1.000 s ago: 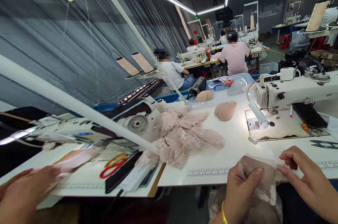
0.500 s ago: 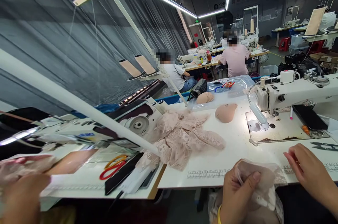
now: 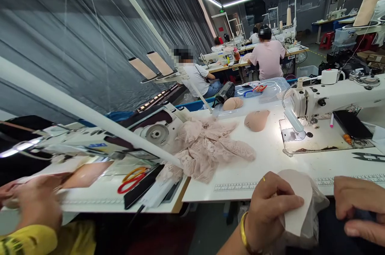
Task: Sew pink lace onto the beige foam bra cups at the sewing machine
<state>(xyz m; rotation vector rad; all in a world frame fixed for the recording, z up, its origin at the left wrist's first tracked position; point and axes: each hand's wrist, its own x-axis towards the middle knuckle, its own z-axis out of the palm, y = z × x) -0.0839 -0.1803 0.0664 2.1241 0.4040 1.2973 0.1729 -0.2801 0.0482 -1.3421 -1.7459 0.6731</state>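
My left hand (image 3: 267, 211), with a gold bangle at its wrist, grips a pale beige bra cup (image 3: 296, 203) between thumb and fingers. Thin sheer fabric (image 3: 315, 207) hangs behind the cup and below it, over my lap. To the right, apart from the cup, is my right hand (image 3: 361, 207); its fingers are loosely curled, the thumb stands away from them, and nothing shows between. Both hands are at the table's front edge, by a printed ruler strip (image 3: 237, 187). Beyond them stands a sewing machine (image 3: 319, 102) with its lamp lit.
A heap of beige lace pieces (image 3: 207, 146) lies left of centre, with a moulded cup (image 3: 257, 120) beside it. Black thread snips (image 3: 369, 158) and a phone (image 3: 351, 123) are at right. A co-worker's hand (image 3: 39, 199) works at the left machine, near red-handled scissors (image 3: 132, 181).
My left hand has turned the cup so its smooth pale face shows more. My right hand has come lower and nearer, its fingertips parting. The co-worker's hand has shifted right.
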